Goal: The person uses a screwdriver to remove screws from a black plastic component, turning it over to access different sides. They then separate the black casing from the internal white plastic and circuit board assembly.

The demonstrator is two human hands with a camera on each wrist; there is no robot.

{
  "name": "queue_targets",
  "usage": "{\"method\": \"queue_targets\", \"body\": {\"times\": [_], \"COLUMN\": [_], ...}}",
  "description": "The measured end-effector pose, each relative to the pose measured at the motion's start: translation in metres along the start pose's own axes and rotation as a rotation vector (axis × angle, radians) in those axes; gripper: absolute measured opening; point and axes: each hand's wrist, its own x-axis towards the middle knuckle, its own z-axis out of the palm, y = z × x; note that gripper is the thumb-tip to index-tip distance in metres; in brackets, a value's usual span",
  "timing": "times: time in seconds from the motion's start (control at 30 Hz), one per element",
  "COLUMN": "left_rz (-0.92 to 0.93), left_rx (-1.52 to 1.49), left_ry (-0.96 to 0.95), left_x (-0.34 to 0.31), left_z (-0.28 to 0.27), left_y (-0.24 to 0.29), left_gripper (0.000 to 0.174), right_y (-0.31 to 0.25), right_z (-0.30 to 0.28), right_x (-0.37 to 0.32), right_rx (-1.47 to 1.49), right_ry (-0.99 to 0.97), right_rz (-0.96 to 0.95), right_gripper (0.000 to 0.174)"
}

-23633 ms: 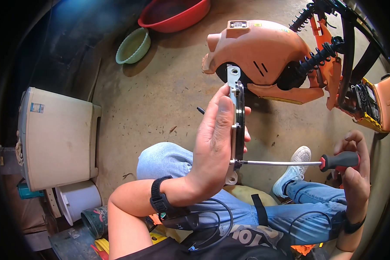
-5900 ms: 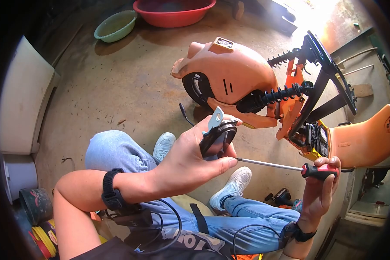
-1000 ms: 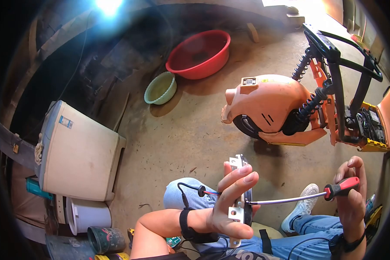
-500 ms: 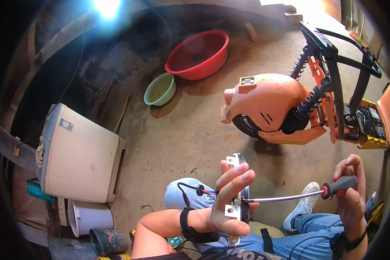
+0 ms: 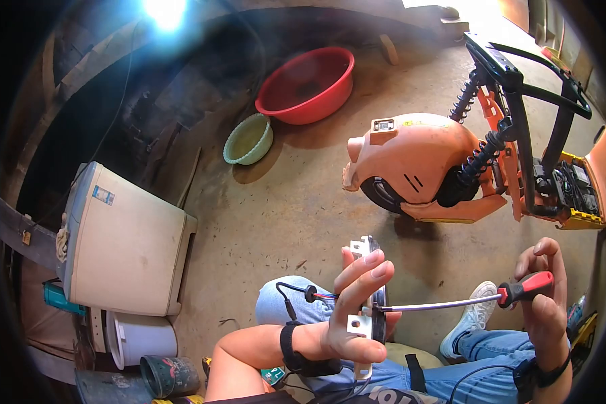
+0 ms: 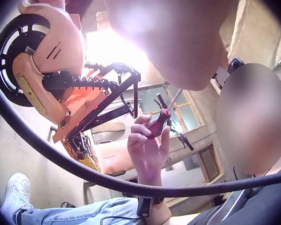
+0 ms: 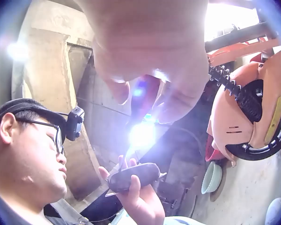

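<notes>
My left hand [image 5: 343, 337] holds a black oval unit [image 5: 379, 328] edge-on, with white bracket tabs [image 5: 359, 326] at its side. Coloured wires and a black cable plug [image 5: 290, 308] hang out behind it. In the right wrist view the unit's dark rounded face [image 7: 147, 173] shows above the palm. My right hand [image 5: 551, 320] holds a red-and-black screwdriver [image 5: 528, 288] by its handle, between thumb and fingers. The shaft runs level to the left, its tip right at the unit's edge. The left wrist view also shows the screwdriver handle [image 6: 158, 125] in the right fingers.
An orange scooter [image 5: 417, 158], partly stripped to its black frame, stands ahead on the right. Behind lie a red basin [image 5: 316, 101] and a green bowl [image 5: 249, 139]. A cream bin [image 5: 128, 242], a white bucket [image 5: 145, 340] and a dark pot [image 5: 168, 376] stand left.
Over the last second the screwdriver handle has turned in the right fingers, its tip staying at the unit. Since the oldest frames, the left hand has regripped the unit and brought it lower.
</notes>
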Motion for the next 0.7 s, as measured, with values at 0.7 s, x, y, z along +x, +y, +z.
{"method": "queue_targets", "body": {"times": [0.7], "left_rz": [0.012], "left_rx": [0.021], "left_ry": [-0.042], "left_x": [-0.003], "left_z": [-0.002], "left_y": [0.001], "left_gripper": [0.072], "right_y": [-0.013], "right_z": [-0.024], "right_x": [-0.008], "right_rx": [0.036], "right_ry": [-0.048], "right_rz": [0.319], "right_gripper": [0.074]}}
